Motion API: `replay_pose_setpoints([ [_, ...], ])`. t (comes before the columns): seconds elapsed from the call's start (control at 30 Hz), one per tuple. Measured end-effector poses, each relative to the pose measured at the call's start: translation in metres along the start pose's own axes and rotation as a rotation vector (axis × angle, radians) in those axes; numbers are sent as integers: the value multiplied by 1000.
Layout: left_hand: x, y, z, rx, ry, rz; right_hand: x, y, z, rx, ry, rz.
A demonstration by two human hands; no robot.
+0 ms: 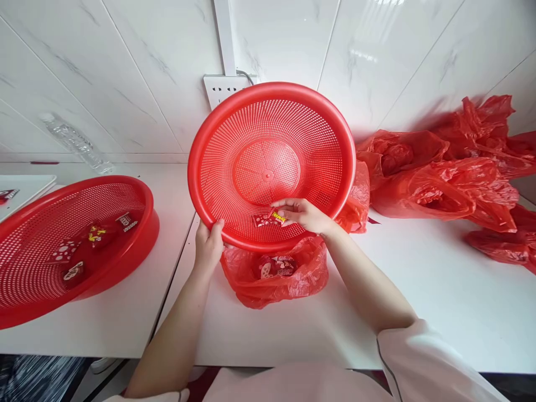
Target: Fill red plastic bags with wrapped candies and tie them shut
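A round red basket (pixel 274 92), full of small holes, is tilted so its inside faces me. My left hand (pixel 209 245) grips its lower left rim. Inside the basket, my right hand (pixel 302 216) has its fingers closed on a small red packet (pixel 264 219) with yellow print, near the lower wall. Below the rim, an open red plastic bag (pixel 274 293) stands on the white table, with several small dark red packets (pixel 278 267) in its mouth.
Another red basket (pixel 146 195) with a few packets stands at the left. Behind it lies a clear plastic bottle (pixel 77 143). Several red plastic bags (pixel 444 190) sit at the right. A power strip (pixel 228 84) is against the tiled wall.
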State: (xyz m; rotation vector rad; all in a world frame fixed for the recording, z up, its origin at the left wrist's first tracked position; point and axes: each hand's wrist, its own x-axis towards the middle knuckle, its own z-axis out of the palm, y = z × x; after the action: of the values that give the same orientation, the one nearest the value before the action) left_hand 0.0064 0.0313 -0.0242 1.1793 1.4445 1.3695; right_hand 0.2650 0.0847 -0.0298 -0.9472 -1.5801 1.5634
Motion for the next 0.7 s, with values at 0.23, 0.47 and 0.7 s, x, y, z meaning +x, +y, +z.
replay_pose_setpoints([
  [0.23,3,-3,0,-44,20,-1,-11,-18,5,-100,-217,-31],
  [0.47,2,-2,0,-43,-10,27,-8,-7,24,-681,94,-278],
  [0.7,-3,-2,5,2,2,35,-1,16,26,-881,-40,-243],
])
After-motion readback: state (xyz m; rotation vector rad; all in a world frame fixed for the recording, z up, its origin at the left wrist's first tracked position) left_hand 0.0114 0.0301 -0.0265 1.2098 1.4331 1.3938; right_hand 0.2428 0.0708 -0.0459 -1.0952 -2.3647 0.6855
